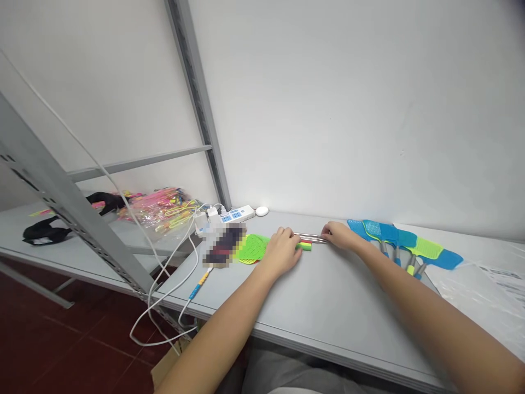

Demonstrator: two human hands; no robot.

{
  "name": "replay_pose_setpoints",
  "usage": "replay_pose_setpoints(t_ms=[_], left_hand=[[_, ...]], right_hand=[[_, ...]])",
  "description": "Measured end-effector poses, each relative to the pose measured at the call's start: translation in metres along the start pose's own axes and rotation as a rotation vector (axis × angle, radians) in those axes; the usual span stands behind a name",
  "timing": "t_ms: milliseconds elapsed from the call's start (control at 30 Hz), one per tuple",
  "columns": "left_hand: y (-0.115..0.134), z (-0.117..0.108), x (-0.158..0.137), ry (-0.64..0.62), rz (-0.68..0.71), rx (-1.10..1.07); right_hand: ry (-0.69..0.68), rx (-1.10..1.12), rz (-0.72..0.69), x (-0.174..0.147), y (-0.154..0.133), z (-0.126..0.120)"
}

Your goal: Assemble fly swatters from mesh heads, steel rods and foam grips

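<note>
Can read no word, number, brand or sign anywhere here. At the far right, on the white printed sheet (502, 276), can see dark print set in lines and blocks, too small and slanted to make out. At the far left, on the black looped object (49, 232), can spot a small pale label (41, 241), but cannot decipher its surface. On the white power strip (238, 215) near the wall, can pick out blue socket panels, yet no lettering clear enough to read. On the pixelated rectangle (225, 246), can discern only coloured squares.
</note>
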State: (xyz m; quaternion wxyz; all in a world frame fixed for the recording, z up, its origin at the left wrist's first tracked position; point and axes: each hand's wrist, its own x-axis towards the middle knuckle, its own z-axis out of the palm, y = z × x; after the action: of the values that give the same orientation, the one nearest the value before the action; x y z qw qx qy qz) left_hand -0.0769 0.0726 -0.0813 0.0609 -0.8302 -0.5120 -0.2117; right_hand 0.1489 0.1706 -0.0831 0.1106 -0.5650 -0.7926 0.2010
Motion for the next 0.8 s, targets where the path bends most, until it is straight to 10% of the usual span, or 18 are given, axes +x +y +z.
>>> replay_pose_setpoints(t_ms=[333, 500, 800], left_hand=[[0.003, -0.007, -0.001, -0.062, 0.052, -0.164], [0.011, -0.010, -0.002, -0.173, 0.112, -0.306], [0.102, -0.006, -0.040, -0.112, -0.068, -0.896]], right_hand=[[0.617, 0.486, 0.155, -0.019, -0.011, -0.033], [1.077, 1.090, -0.101, -0.076, -0.033, -0.076], [1.104, 1.531, -0.383, -0.186, -0.089, -0.087]])
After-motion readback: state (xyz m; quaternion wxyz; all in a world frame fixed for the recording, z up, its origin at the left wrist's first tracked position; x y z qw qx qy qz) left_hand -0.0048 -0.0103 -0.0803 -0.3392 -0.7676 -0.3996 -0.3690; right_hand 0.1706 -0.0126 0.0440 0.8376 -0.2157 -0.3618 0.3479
